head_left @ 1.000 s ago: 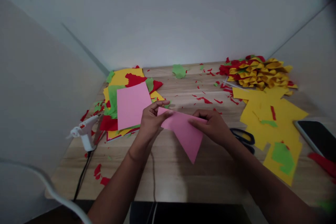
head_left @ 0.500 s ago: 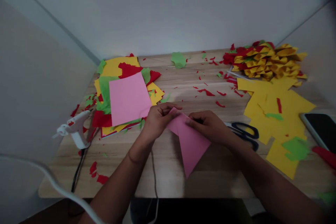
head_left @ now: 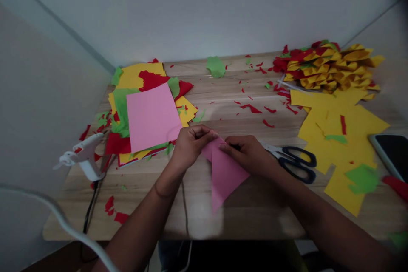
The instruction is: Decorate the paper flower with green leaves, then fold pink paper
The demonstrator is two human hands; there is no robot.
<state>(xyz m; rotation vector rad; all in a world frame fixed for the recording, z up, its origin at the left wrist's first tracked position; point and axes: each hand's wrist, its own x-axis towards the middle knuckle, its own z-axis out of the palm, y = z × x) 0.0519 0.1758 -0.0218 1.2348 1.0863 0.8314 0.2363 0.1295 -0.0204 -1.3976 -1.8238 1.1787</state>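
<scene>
A folded piece of pink paper (head_left: 227, 172) is held between my two hands above the front middle of the table. My left hand (head_left: 195, 144) pinches its upper left corner between thumb and fingers. On the upper right edge, my right hand (head_left: 247, 153) grips it with the thumb on top. The paper's lower part hangs down to a point. Just right of my right hand lie scissors (head_left: 295, 163) with dark handles, their blades partly hidden behind the hand. A flat pink sheet (head_left: 154, 117) rests on a pile to the left of my left hand.
A white glue gun (head_left: 87, 157) stands at the left with its black cord. Yellow paper cut-outs (head_left: 341, 131) lie at the right beside a phone (head_left: 390, 157). Behind them is a heap of folded yellow paper (head_left: 338, 68). Red and green scraps are scattered about the wooden table (head_left: 159, 204).
My hands have drawn closer together, and the pink paper has turned so its point swings down and left. The view has shifted, showing more of the scissors.
</scene>
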